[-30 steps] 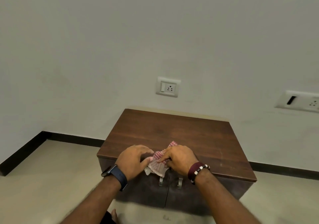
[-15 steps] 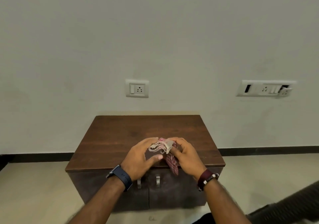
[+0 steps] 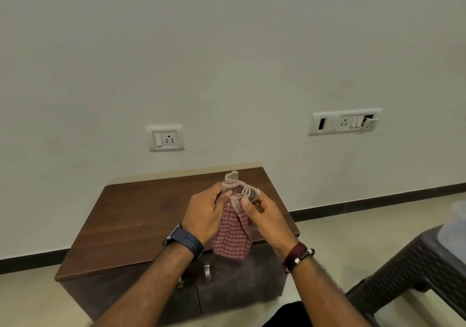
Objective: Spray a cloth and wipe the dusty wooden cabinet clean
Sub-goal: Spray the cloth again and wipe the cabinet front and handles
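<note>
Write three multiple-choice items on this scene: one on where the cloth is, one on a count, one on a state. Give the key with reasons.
1. Where is the cloth?
A. flat on the cabinet top
B. held up in both hands over the cabinet
C. on the floor

2. How many door handles show on the cabinet front?
A. two
B. four
C. none

3. How are the cabinet doors?
A. both wide open
B. one removed
C. shut

Key: B, the left hand and right hand pinch its top edge and it hangs down; A, two metal handles sit side by side; C, the door fronts lie flush.
</note>
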